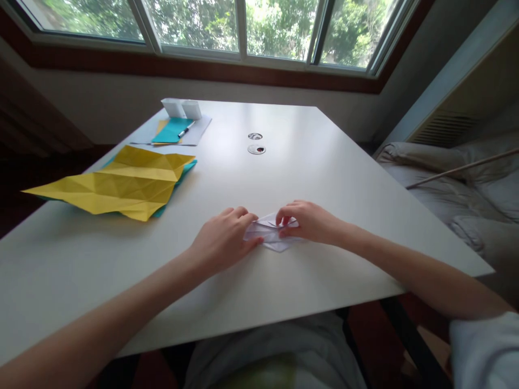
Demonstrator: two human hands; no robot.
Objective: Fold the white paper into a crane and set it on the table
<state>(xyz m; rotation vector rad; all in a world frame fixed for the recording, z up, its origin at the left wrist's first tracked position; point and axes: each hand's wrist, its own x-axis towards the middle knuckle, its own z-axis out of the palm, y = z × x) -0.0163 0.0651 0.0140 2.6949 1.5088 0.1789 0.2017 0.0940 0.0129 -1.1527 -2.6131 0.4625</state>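
Note:
A small sheet of white paper [279, 246], folded into several layers, lies on the white table in front of me. My left hand [225, 237] grips its left edge, with the thumb on the near side and the fingers on the far side. At the right part of the paper, my right hand [310, 221] pinches a fold between thumb and curled fingers. Some of the paper is hidden beneath both hands.
Creased yellow paper [133, 181] lies over teal paper [190, 166] at the left. Farther back are a teal sheet [172, 129], a marker [186, 129] and two white folded paper pieces [191, 109]. Two round discs [257, 149] sit mid-table [344, 178].

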